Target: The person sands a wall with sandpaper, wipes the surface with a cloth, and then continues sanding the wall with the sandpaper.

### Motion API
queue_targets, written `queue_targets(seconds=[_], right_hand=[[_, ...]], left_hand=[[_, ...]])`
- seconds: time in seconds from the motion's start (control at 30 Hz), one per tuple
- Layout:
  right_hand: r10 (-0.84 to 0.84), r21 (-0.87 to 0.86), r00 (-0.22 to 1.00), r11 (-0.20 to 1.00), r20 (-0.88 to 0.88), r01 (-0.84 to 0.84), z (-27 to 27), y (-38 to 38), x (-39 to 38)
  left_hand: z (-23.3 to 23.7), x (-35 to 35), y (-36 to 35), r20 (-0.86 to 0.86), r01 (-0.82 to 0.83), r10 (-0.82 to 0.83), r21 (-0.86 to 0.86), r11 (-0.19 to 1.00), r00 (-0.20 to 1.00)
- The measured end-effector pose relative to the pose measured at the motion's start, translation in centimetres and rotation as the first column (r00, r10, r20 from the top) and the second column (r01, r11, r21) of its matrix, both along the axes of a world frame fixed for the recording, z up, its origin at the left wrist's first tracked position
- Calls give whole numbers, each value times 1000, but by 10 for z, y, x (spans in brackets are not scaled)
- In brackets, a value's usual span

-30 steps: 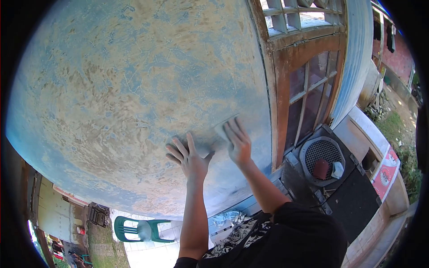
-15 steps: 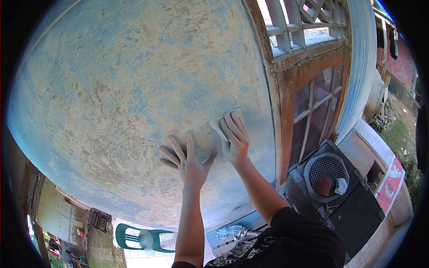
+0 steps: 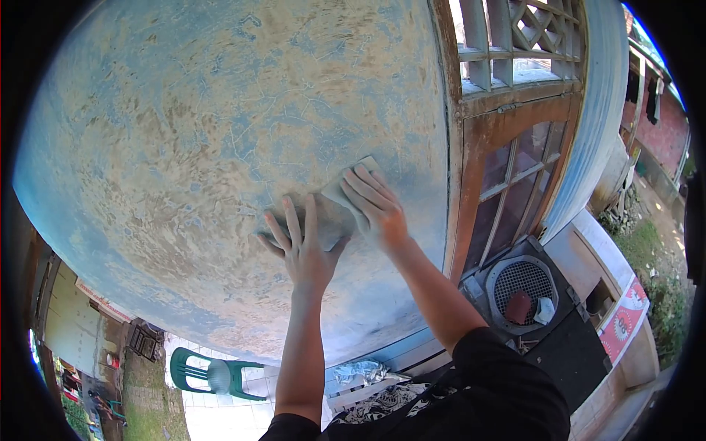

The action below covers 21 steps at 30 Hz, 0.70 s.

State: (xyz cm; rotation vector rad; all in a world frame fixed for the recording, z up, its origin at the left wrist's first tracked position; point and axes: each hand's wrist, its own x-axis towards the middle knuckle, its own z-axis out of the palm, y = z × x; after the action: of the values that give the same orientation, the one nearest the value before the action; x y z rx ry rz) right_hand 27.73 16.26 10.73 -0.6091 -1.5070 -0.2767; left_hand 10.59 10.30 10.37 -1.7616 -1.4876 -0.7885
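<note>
A worn wall with patchy blue and tan paint fills the middle of the view. My left hand lies on it with the fingers spread, holding nothing. To its right, my right hand presses a pale, flat sheet against the wall, with the fingers close together over it. A corner of the sheet shows above my fingers. The sheet's exact material cannot be told.
A wooden-framed window borders the wall on the right. Below it, a black speaker-like box has a round grille holding a dark red piece and a white piece. A green chair stands at the lower left.
My right hand and the sheet have moved left and slightly up along the wall, closer to my left hand. The camera view has shifted a little.
</note>
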Motion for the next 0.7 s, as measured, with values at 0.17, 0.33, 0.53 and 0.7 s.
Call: queue_targets(seconds=[0.17, 0.33, 0.53, 0.7], right_hand=[[-186, -23, 943, 982, -277, 187, -52, 25, 48], [-28, -17, 928, 1000, -370, 24, 5, 0, -38], [30, -17, 997, 999, 77, -29, 14, -10, -26], [-183, -119, 945, 981, -270, 156, -47, -1, 25]], left_hand=[[33, -17, -4, 118, 46, -49, 28, 999, 992], [28, -18, 3, 135, 28, -26, -7, 1000, 990], [27, -20, 3, 127, 32, -35, 25, 999, 991], [21, -21, 1, 183, 54, -47, -29, 998, 982]])
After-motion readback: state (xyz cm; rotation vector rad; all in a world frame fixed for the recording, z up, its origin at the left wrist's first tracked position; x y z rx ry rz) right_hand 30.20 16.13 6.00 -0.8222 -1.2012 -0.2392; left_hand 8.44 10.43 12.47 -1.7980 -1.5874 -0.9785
